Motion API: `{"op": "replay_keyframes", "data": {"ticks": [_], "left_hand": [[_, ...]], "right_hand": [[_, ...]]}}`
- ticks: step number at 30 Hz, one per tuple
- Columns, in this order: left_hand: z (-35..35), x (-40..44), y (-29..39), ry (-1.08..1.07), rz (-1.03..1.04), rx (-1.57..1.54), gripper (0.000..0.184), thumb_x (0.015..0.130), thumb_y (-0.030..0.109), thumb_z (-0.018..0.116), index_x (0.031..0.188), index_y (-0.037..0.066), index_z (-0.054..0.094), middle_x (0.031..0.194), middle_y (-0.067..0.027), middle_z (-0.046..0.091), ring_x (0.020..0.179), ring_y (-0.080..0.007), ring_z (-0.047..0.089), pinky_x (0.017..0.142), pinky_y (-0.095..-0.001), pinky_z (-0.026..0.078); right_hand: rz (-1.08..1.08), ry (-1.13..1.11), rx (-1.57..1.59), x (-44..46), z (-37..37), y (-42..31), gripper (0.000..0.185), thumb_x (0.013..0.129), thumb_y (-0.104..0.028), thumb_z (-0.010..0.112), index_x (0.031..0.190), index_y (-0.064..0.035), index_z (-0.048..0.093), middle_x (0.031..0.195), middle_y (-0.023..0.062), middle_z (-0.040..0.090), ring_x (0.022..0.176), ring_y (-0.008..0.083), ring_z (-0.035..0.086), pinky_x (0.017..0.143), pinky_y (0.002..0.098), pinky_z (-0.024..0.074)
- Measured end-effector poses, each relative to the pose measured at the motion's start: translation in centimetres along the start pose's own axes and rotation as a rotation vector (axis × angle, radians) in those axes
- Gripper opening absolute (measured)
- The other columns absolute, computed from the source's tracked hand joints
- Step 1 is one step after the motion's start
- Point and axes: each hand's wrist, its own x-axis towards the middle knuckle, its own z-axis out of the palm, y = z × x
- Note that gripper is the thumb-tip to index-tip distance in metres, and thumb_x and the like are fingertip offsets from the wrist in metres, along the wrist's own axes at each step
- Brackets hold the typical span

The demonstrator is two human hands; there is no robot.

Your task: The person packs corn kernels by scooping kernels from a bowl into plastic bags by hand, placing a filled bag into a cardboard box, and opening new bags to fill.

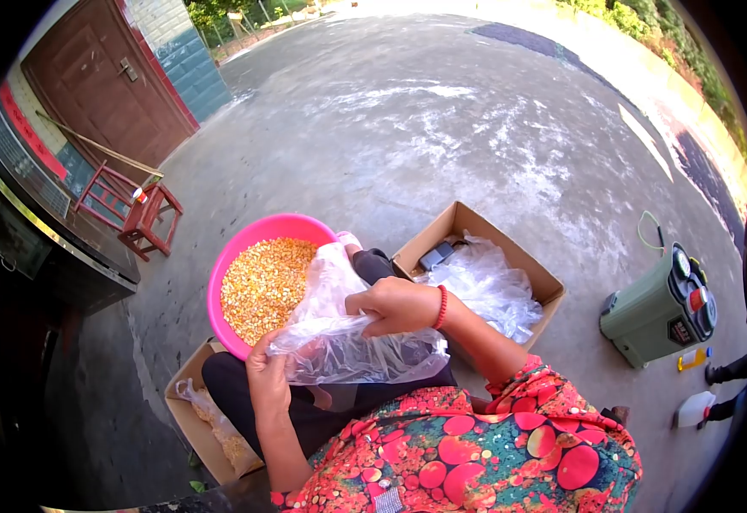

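Left hand (268,369) pinches the near edge of a clear plastic bag (352,342) — fingers closed on it — beside a pink basin (217,295) of corn kernels (267,282). The bag lies over the lap, partly across the basin. Right hand (391,305), fingers curled, grips its upper part — left of a cardboard box (510,248) holding crumpled plastic.

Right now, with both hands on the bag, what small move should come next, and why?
Probably ease the right hand away from the left hand to spread the clear bag: both hold it, the plastic between them looks crumpled, and the corn sits in the pink basin.
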Motion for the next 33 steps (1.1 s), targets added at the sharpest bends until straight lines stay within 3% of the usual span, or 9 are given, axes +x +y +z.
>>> {"op": "replay_keyframes", "data": {"ticks": [1, 10, 12, 14, 17, 19, 24, 30, 33], "left_hand": [[0.0, 0.2, -0.3, 0.039, 0.039, -0.061, 0.019, 0.085, 0.003, 0.058, 0.104, 0.003, 0.062, 0.092, -0.0047, 0.065, 0.078, -0.0126, 0.062, 0.065, -0.025, 0.05], [-2.4, 0.2, -0.8, -0.103, -0.114, -0.561, 0.028, 0.089, 0.008, 0.05, 0.116, 0.003, 0.052, 0.105, -0.0092, 0.062, 0.095, -0.0197, 0.06, 0.08, -0.0351, 0.051], [-2.9, 0.3, -1.2, -0.174, -0.138, -0.663, 0.029, 0.088, 0.007, 0.049, 0.117, 0.002, 0.05, 0.106, -0.0098, 0.061, 0.096, -0.0203, 0.059, 0.082, -0.0356, 0.05], [-1.2, -0.2, 0.3, 0.037, -0.185, -0.539, 0.03, 0.087, 0.003, 0.048, 0.117, 0.0, 0.05, 0.103, -0.0098, 0.061, 0.095, -0.0192, 0.059, 0.083, -0.0344, 0.049], [-0.2, -0.7, -0.1, -0.048, 0.094, 0.02, 0.02, 0.087, 0.004, 0.054, 0.106, 0.001, 0.055, 0.091, -0.0038, 0.059, 0.08, -0.0099, 0.055, 0.076, -0.0259, 0.045], [0.0, -0.7, -1.0, -0.004, 0.046, 0.052, 0.018, 0.088, 0.006, 0.053, 0.105, 0.001, 0.056, 0.092, -0.0038, 0.059, 0.081, -0.0097, 0.055, 0.076, -0.0257, 0.045], [-1.0, 0.3, -2.3, 0.222, -0.044, -0.057, 0.028, 0.093, 0.019, 0.05, 0.113, -0.001, 0.053, 0.106, -0.0085, 0.059, 0.094, -0.0189, 0.06, 0.08, -0.0317, 0.05], [-4.1, 0.6, -2.1, 0.107, -0.038, -0.494, 0.029, 0.092, 0.017, 0.048, 0.118, 0.003, 0.051, 0.115, -0.0089, 0.056, 0.104, -0.0241, 0.056, 0.088, -0.0436, 0.048], [-4.5, 0.9, -2.5, 0.081, -0.09, -0.612, 0.031, 0.092, 0.016, 0.047, 0.12, 0.004, 0.05, 0.117, -0.0097, 0.056, 0.106, -0.0255, 0.055, 0.091, -0.0454, 0.046]], "right_hand": [[0.1, 0.063, -0.119, 0.1, 0.6, 0.6, 0.016, 0.073, -0.011, 0.063, 0.083, -0.0031, 0.054, 0.07, 0.0135, 0.056, 0.069, 0.0321, 0.059, 0.06, 0.0398, 0.0448], [0.144, 0.367, -0.174, 0.0, 0.5, 5.0, 0.013, 0.071, -0.007, 0.057, 0.084, -0.0067, 0.057, 0.075, 0.0148, 0.059, 0.069, 0.0311, 0.06, 0.06, 0.0396, 0.0462], [0.13, 0.27, 0.043, -0.3, -0.2, 5.3, 0.018, 0.072, -0.003, 0.059, 0.09, -0.0056, 0.059, 0.077, 0.0103, 0.062, 0.07, 0.0216, 0.062, 0.062, 0.0339, 0.0473], [0.082, 0.223, 0.779, -0.1, 0.0, 6.2, 0.019, 0.079, 0.002, 0.057, 0.098, 0.0004, 0.056, 0.091, 0.0001, 0.061, 0.084, 0.0095, 0.058, 0.075, 0.0253, 0.0464], [0.043, 0.272, 1.097, -0.2, -0.8, 4.5, 0.02, 0.08, 0.001, 0.053, 0.1, -0.0001, 0.056, 0.091, 0.0006, 0.059, 0.086, 0.0087, 0.057, 0.075, 0.0243, 0.0464], [-0.134, 0.314, 1.363, -0.1, -0.7, 4.1, 0.02, 0.081, 0.0, 0.053, 0.102, -0.0002, 0.054, 0.088, 0.0001, 0.058, 0.081, 0.0071, 0.057, 0.07, 0.0226, 0.0467], [-0.044, 0.065, 1.235, -0.5, -0.5, 3.5, 0.018, 0.084, -0.004, 0.054, 0.102, 0.0002, 0.054, 0.083, -0.0015, 0.057, 0.074, 0.0049, 0.055, 0.065, 0.0212, 0.0445], [-0.061, -0.375, 0.77, -0.2, 0.5, 4.7, 0.017, 0.089, -0.014, 0.059, 0.094, 0.0017, 0.06, 0.08, -0.005, 0.056, 0.07, 0.0023, 0.049, 0.062, 0.0206, 0.0408], [-0.016, -0.281, 0.916, -0.2, 0.8, 5.1, 0.022, 0.093, -0.021, 0.053, 0.092, 0.0002, 0.061, 0.077, -0.0055, 0.056, 0.07, 0.002, 0.049, 0.063, 0.0205, 0.0413]]}}
